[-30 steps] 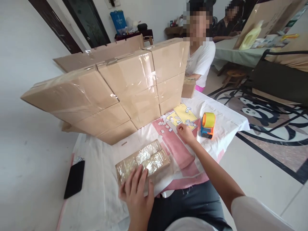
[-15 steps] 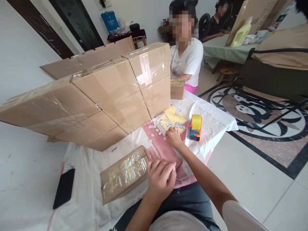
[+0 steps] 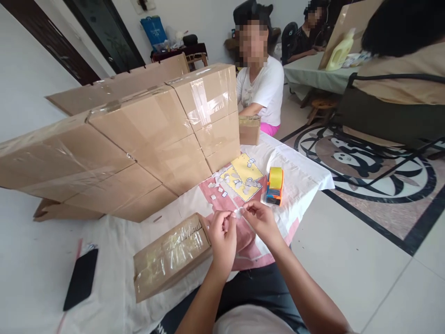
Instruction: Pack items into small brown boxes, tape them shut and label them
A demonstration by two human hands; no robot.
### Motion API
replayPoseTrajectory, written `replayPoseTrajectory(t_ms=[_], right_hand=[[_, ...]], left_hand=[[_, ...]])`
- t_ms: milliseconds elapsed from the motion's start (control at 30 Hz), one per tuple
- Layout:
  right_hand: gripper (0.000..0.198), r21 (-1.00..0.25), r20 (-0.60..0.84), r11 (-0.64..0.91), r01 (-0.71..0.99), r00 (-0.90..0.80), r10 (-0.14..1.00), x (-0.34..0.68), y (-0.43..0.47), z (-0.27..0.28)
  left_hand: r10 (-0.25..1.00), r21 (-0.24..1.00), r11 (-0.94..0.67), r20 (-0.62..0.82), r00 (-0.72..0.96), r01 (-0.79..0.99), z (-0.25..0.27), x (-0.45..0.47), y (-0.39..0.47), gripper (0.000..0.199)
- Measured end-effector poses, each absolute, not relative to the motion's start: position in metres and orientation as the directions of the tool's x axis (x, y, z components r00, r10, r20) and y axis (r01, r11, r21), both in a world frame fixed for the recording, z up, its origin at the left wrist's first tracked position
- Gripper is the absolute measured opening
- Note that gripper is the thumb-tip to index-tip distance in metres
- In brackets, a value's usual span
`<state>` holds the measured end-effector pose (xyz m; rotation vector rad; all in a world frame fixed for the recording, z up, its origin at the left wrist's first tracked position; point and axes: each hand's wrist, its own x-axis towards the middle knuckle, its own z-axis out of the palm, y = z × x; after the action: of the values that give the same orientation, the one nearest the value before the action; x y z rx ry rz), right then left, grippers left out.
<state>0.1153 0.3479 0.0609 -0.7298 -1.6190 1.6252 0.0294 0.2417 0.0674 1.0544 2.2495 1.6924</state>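
Above the near part of the cloth, my left hand [image 3: 224, 232] and my right hand [image 3: 260, 221] meet with fingers pinched. Between their fingertips is a small white piece [image 3: 238, 212], too small to identify exactly. Similar small white and grey pieces [image 3: 218, 188] lie scattered beyond the hands, some over a yellow printed patch [image 3: 248, 168] of the pink-and-white cloth [image 3: 292, 169]. To the right of them stands a tape dispenser [image 3: 275, 186] with a yellow roll. A taped cardboard box [image 3: 173, 253] lies just left of my left hand.
A tall wall of taped cardboard boxes [image 3: 156, 130] stands along the far left side. A black phone [image 3: 81, 279] lies at the left. Across the table a person in a white shirt [image 3: 266, 88] sits behind a small box [image 3: 249, 130]. A folding chair [image 3: 385, 111] is at the right.
My right hand has come back from the scattered pieces to meet my left hand, and a small white piece now shows between their fingertips. The view has shifted slightly.
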Motion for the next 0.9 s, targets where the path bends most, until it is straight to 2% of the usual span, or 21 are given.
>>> replayPoseTrajectory(t_ms=[100,233,333,400,500,600,700,767,900], right_hand=[[0.014,-0.967,0.005,-0.141,-0.214,-0.567,0.824,0.119,0.34,0.067],[0.021,-0.868,-0.14,-0.362,-0.34,-0.533,0.835,0.12,0.342,0.067],[0.025,-0.865,-0.168,-0.341,-0.368,-0.428,0.888,0.132,0.355,0.066],[0.023,-0.897,-0.139,-0.28,-0.343,-0.382,0.914,0.145,0.365,0.066],[0.023,-0.914,-0.126,-0.258,-0.313,-0.386,0.914,0.164,0.371,0.065],[0.026,-0.874,-0.19,-0.346,-0.34,-0.416,0.889,0.175,0.369,0.062],[0.027,-0.822,-0.214,-0.4,-0.405,-0.431,0.877,0.179,0.364,0.06],[0.026,-0.809,-0.212,-0.409,-0.423,-0.438,0.873,0.18,0.361,0.06],[0.025,-0.784,-0.223,-0.446,-0.432,-0.475,0.851,0.183,0.354,0.068]], left_hand=[[0.602,0.858,0.097,0.352,-0.716,0.504,0.071,0.033,0.243,0.017],[0.564,0.826,0.088,0.419,-0.711,0.556,0.071,0.041,0.245,0.015],[0.521,0.801,0.135,0.444,-0.729,0.584,0.081,0.036,0.247,0.017],[0.597,0.767,0.176,0.415,-0.686,0.617,0.098,0.026,0.251,0.019],[0.789,0.688,0.215,0.296,-0.539,0.693,0.134,0.006,0.266,0.018],[0.892,0.629,0.255,0.14,-0.429,0.734,0.159,-0.019,0.297,0.017],[0.92,0.612,0.337,-0.051,-0.389,0.715,0.151,-0.046,0.343,0.017],[0.909,0.584,0.405,-0.175,-0.378,0.704,0.127,-0.061,0.374,0.016],[0.862,0.489,0.503,-0.339,-0.376,0.712,0.066,-0.075,0.418,0.027]])
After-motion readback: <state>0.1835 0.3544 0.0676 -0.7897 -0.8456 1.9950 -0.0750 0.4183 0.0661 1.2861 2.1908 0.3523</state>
